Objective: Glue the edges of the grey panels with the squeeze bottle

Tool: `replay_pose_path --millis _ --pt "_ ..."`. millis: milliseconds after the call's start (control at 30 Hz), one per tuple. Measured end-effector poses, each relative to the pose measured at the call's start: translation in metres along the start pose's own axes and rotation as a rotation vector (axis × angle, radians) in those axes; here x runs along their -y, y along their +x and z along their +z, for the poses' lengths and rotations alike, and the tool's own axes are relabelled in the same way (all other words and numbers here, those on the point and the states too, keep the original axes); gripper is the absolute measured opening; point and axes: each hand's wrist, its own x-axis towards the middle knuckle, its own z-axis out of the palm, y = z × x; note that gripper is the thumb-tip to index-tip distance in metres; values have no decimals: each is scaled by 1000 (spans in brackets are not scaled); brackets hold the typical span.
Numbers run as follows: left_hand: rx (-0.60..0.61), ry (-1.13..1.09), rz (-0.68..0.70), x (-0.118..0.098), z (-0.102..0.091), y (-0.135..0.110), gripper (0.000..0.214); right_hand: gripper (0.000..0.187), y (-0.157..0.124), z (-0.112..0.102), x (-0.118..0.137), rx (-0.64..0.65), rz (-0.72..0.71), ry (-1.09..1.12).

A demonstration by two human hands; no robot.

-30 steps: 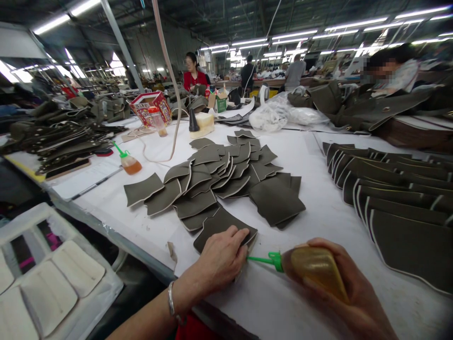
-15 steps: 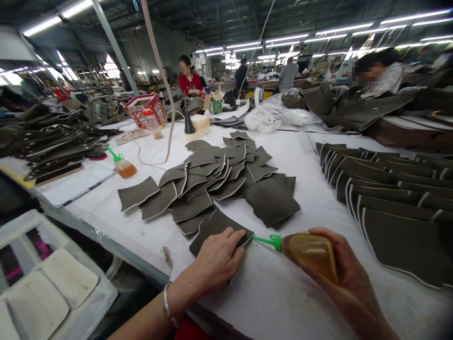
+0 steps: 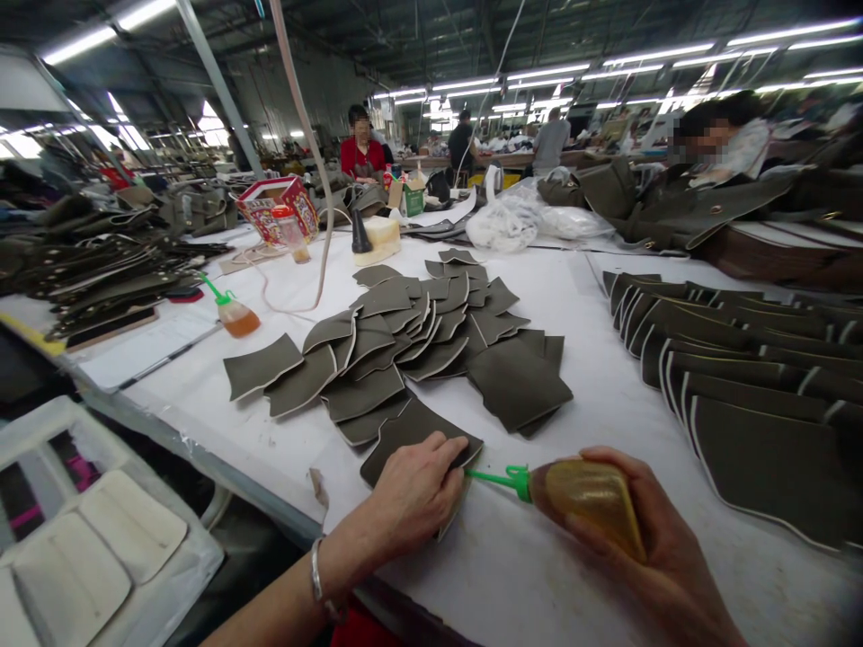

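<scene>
My left hand (image 3: 419,490) presses on a dark olive leather piece (image 3: 411,433) with a pale edge, its fingers bent over the right side and gripping it. In my right hand (image 3: 657,530) lies a glue bottle (image 3: 586,499) of amber liquid, tipped on its side with its green nozzle (image 3: 499,480) pointing left. The nozzle's tip meets the leather piece's right edge beside my left fingers. Just beyond, a loose heap of similar leather pieces (image 3: 378,341) spreads over the white table (image 3: 640,449).
Rows of overlapping leather pieces (image 3: 761,449) stand on the right. A second green-tipped bottle (image 3: 237,316), a jar with a red lid (image 3: 291,235) and a patterned box (image 3: 270,202) are at the left back. A pale tray (image 3: 162,584) sits lower left. Co-workers are farther off.
My right hand has moved the glue bottle slightly left and down, so the nozzle tip has slid along the leather edge toward me. My left hand has stayed in place.
</scene>
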Motion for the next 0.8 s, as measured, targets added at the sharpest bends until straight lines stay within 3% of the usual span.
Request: replay_pose_path --millis 167,367,567,700,800 --pt "-1 7 -5 -1 -2 -1 43 53 3 -2 2 -83 40 -17" --pt "4 12 -19 -1 -1 0 42 54 -6 3 7 47 110 81" --pt "-8 -9 -23 -2 -1 -1 44 59 -17 10 14 47 159 105" --pt "-10 -18 -48 -4 -2 -2 46 63 -26 10 10 113 221 223" --pt "-23 -74 -47 -6 -5 -2 44 72 -24 0 -7 102 384 451"
